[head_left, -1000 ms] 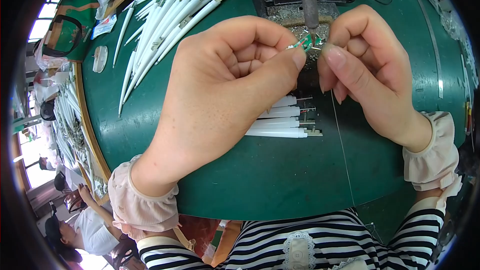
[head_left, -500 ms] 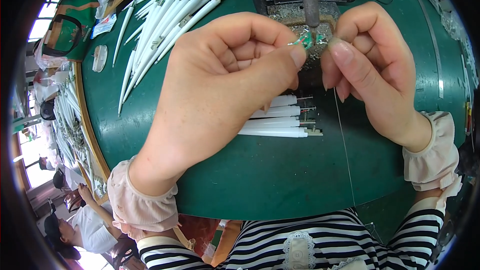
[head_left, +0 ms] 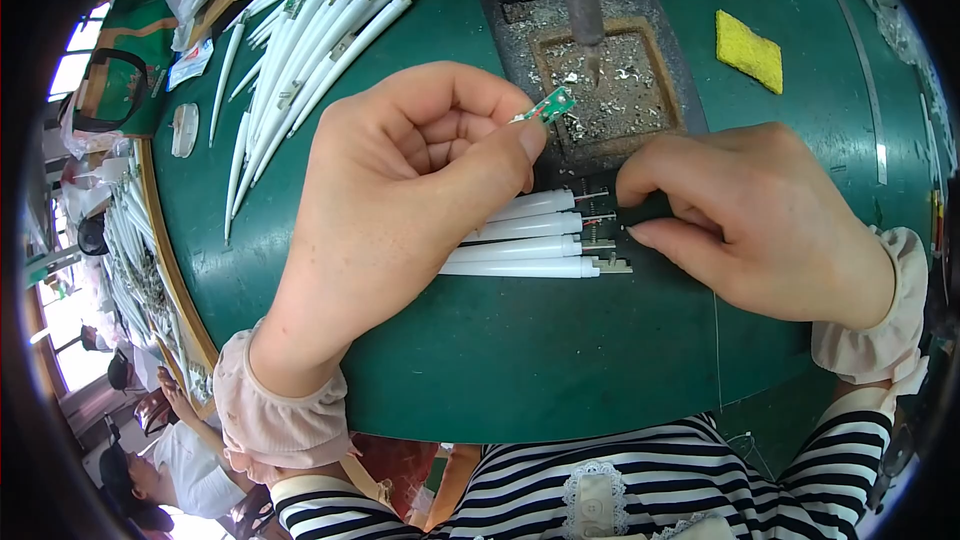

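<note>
Surface: green table [head_left: 560,370] with a curved front edge, filling most of the view; striped sleeves and frilled cuffs at the lower rim.
Left hand: left hand [head_left: 400,210] raised over the table's middle, thumb and forefinger closed on a small green circuit board [head_left: 548,106], held tilted just left of the soldering iron tip [head_left: 592,58].
Right hand: right hand [head_left: 760,220] lowered onto the table, fingers [head_left: 650,175] curled and pinched shut at the metal ends of the white tubes [head_left: 525,245]; exactly what sits between them, cannot tell.
Change: half a second ago both hands met at the iron tip; now right hand pulled down and away to the tubes, left hand alone beside the iron with the board.
Task thing: four white tubes side by side, partly under the left hand.
Edges: solder tray [head_left: 610,90] just behind the hands; yellow sponge [head_left: 748,48] far right; pile of white tubes [head_left: 300,50] far left.
Open room: bare green stretch between the tubes and the front edge.
</note>
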Available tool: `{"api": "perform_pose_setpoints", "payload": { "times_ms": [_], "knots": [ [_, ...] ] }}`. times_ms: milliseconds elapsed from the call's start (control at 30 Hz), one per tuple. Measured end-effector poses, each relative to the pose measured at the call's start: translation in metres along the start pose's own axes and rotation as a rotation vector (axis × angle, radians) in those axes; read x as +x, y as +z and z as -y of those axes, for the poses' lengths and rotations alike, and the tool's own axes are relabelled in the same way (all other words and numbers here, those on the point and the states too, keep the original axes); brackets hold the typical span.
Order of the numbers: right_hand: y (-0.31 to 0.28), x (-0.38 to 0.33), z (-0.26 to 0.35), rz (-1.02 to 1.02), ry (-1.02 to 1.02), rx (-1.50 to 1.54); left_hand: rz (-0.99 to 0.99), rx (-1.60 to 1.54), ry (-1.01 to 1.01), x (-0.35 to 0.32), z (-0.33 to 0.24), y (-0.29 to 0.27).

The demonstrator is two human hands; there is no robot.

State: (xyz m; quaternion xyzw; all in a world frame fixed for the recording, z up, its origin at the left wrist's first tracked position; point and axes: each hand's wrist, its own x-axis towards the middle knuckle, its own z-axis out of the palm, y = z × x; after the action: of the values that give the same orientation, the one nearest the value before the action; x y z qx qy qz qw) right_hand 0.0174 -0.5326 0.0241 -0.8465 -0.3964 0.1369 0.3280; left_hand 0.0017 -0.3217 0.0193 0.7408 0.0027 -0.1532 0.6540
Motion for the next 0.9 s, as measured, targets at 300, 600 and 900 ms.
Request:
{"api": "perform_pose_setpoints", "payload": {
  "times_ms": [300,600,900],
  "knots": [
    [0.010,0.000,-0.006,-0.040,-0.001,0.006,0.008,0.041,0.008,0.001,0.001,0.001],
    [-0.006,0.009,0.000,0.200,0.456,0.546,0.001,0.045,-0.014,0.000,0.000,0.002],
    [-0.007,0.012,-0.005,0.244,0.546,0.763,0.009,0.042,-0.025,-0.001,0.001,0.002]
  ]
}}
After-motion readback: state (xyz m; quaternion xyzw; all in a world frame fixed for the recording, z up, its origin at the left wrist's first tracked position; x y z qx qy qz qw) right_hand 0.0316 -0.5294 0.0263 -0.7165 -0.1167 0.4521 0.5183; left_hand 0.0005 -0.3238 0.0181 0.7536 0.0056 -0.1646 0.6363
